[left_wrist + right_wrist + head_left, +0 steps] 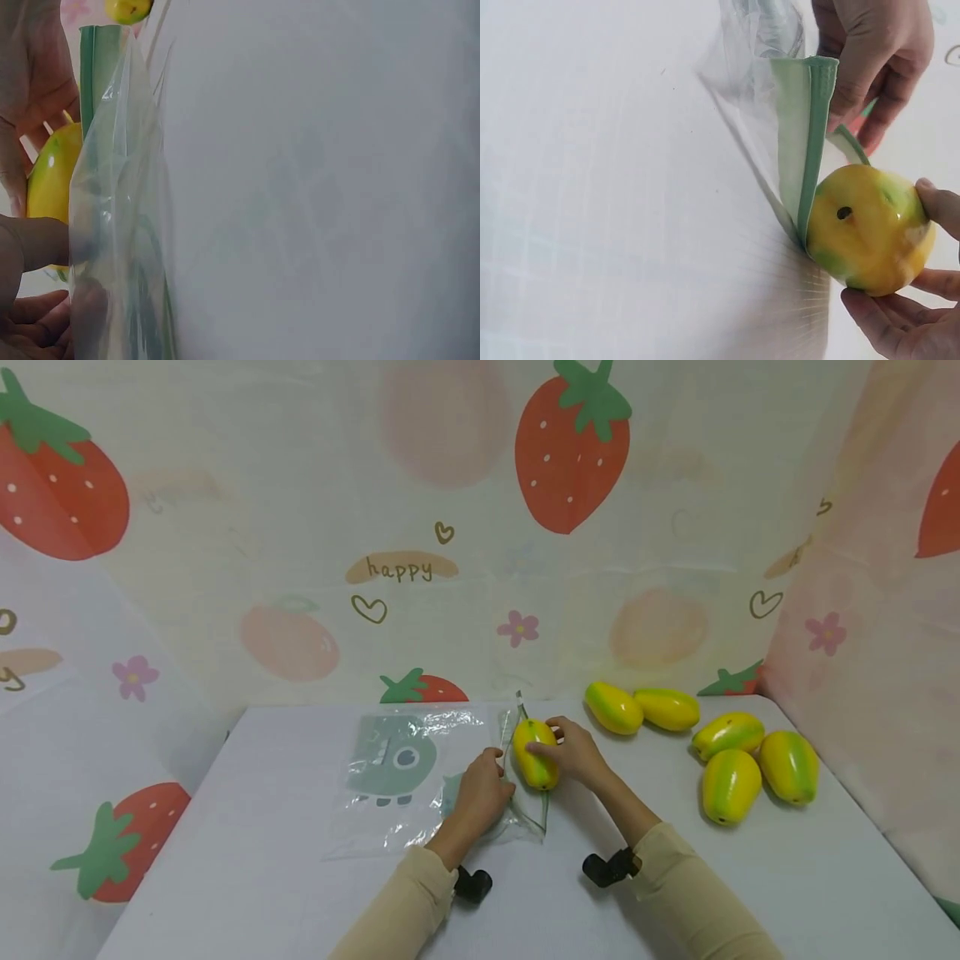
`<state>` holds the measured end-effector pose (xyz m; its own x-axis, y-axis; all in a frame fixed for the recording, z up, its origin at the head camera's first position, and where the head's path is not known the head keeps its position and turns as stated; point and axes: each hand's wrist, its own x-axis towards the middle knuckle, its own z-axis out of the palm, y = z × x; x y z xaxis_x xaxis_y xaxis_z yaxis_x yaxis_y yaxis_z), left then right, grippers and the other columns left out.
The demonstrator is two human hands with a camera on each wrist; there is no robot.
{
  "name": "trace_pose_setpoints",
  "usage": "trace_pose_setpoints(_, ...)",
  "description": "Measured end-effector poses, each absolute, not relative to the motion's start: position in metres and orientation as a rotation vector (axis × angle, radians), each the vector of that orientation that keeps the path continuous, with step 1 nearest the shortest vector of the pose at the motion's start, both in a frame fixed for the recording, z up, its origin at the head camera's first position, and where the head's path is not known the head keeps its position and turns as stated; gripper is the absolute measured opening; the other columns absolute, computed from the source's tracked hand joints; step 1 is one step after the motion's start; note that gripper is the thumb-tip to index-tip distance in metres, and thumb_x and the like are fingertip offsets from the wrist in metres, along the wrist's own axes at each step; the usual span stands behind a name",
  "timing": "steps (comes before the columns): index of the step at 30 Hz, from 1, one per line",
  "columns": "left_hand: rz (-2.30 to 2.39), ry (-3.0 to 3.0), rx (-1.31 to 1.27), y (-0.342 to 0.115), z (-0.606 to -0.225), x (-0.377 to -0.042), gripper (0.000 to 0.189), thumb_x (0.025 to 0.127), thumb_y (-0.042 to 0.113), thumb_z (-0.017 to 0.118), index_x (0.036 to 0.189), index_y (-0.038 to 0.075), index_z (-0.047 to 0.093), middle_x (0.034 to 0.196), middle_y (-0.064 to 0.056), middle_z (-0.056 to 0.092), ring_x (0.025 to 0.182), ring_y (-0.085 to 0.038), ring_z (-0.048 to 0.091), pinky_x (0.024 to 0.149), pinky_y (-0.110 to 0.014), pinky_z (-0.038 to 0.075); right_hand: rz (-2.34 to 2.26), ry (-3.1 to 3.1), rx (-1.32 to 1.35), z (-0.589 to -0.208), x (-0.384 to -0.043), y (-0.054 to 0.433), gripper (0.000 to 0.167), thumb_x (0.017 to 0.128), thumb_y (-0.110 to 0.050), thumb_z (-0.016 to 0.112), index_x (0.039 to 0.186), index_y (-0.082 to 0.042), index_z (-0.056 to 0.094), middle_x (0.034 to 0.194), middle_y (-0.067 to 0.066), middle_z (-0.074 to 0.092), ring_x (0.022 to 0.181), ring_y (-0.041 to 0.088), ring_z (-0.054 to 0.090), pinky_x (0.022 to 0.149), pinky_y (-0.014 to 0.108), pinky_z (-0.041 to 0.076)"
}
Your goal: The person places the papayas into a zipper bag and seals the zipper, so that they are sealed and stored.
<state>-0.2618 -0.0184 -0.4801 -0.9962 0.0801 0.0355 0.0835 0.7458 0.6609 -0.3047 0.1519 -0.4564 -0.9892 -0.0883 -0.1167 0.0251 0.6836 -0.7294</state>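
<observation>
A yellow-green papaya (536, 768) is held between the thumb and fingers of my right hand (579, 753), at the mouth of a clear plastic bag. The bag (397, 756), printed with a green cartoon creature, lies flat on the table to the left. My left hand (478, 792) pinches the bag near its opening. In the right wrist view, the green edge strip (817, 142) of the mouth stands up against the papaya (874, 232). One left-hand finger (45, 244) reaches into the opening in the left wrist view, and the clear film covers part of it.
Several more papayas (727, 787) lie on the right side of the white table (247, 827), two of them (666, 709) near the back edge. A fabric backdrop (315, 527) with strawberry prints rises behind and at both sides.
</observation>
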Motion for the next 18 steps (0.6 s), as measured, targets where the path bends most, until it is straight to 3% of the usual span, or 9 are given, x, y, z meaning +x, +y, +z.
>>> trace_pose_setpoints(6,-1.201,-2.900,-0.076,-0.0190,-0.4838,-0.2634,0.035,0.080,0.009,0.071,0.112,-0.003,0.065,0.086,-0.011,0.068,0.081,-0.024,0.064,0.074,-0.037,0.054,-1.204,2.755,-0.081,-0.4563,-0.3053,0.1522,0.065,0.089,-0.039,0.069,0.137,-0.002,0.047,0.131,0.023,0.057,0.114,0.034,0.056,0.095,0.045,0.051)
trace_pose_setpoints(13,-1.306,-2.880,0.023,-0.0154,-0.4860,-0.2678,0.028,0.084,0.013,0.069,0.105,-0.004,0.072,0.101,-0.016,0.073,0.087,-0.026,0.066,0.082,-0.040,0.056,-1.192,2.762,-0.074,-0.4558,-0.3039,0.1528,0.065,0.089,-0.040,0.069,0.137,-0.002,0.048,0.130,0.023,0.057,0.112,0.034,0.057,0.095,0.044,0.051)
trace_pose_setpoints(18,-1.292,-2.861,0.060,-0.0136,-0.4872,-0.2702,0.019,0.084,0.013,0.071,0.095,-0.002,0.075,0.091,-0.013,0.074,0.081,-0.023,0.065,0.078,-0.038,0.056,-1.200,2.757,-0.071,-0.4546,-0.3022,0.1526,0.065,0.089,-0.039,0.069,0.137,-0.001,0.047,0.130,0.024,0.056,0.112,0.034,0.056,0.096,0.045,0.051)
